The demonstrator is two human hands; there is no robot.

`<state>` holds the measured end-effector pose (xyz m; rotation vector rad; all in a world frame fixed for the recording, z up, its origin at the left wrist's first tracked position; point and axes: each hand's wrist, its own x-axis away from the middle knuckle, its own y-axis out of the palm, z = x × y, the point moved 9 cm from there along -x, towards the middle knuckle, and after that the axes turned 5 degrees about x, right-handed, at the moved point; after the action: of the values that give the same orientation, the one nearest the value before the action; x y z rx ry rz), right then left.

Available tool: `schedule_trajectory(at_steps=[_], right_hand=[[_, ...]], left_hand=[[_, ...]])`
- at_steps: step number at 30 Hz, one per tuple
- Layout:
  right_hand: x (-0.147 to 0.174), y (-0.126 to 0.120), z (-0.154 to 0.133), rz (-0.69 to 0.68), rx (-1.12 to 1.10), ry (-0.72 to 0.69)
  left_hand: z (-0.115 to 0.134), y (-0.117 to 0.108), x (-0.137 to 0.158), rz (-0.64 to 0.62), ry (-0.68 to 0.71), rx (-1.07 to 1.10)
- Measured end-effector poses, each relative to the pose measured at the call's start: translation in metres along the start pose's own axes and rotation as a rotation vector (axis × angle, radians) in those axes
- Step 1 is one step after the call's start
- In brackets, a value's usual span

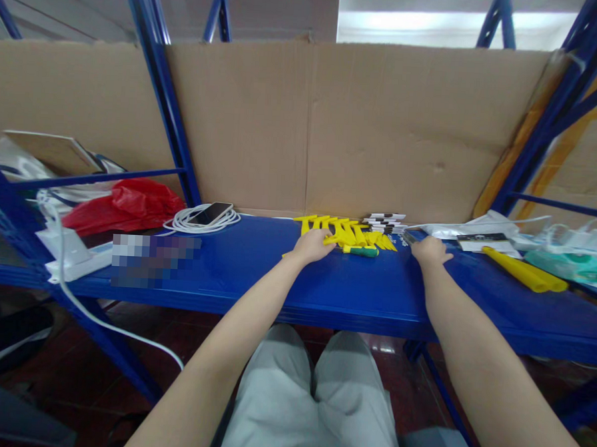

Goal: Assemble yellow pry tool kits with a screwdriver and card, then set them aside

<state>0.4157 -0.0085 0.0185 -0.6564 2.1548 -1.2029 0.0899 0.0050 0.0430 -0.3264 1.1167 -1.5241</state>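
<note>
My left hand (314,246) is closed at the front of a row of yellow plastic pieces (345,232). A bit of yellow shows at its fingertips and another beside the wrist, so it seems to grip one such piece. Just right of it lies a screwdriver (361,251) with a green and yellow handle. Farther right, my right hand (431,250) rests low over the tabletop, thumb side toward a small dark grey object (408,238) that its fingers seem to pinch. Its outer fingers stick out to the right. Behind the yellow pieces stands a stack of black-and-white pieces (384,223).
On the blue tabletop (226,273), a coiled white cable (178,224) and a phone (213,214) lie left, beside a red plastic bag (129,204) and power strip (89,262). Yellow rolled tubes (523,270) and a green bag (571,264) lie right. A cardboard panel (363,133) closes the back.
</note>
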Motion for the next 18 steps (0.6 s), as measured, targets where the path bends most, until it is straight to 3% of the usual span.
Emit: schedule_trajectory(at_steps=[4,11,15,18], right_hand=[[0.0,-0.009,-0.007,0.083,-0.023,-0.051],[0.012,-0.038,-0.045,0.327,-0.24,-0.346],[0.033,-0.047,-0.08,0.36,-0.49,-0.64],[0.061,-0.043,-0.108,0.272,-0.654,-0.891]], left_hand=[[0.005,0.001,0.002,-0.034,0.026,-0.138],[0.005,0.001,0.001,-0.029,0.032,-0.159],[0.004,0.003,0.0,-0.025,0.044,-0.167],[0.003,0.004,-0.001,-0.018,0.055,-0.171]])
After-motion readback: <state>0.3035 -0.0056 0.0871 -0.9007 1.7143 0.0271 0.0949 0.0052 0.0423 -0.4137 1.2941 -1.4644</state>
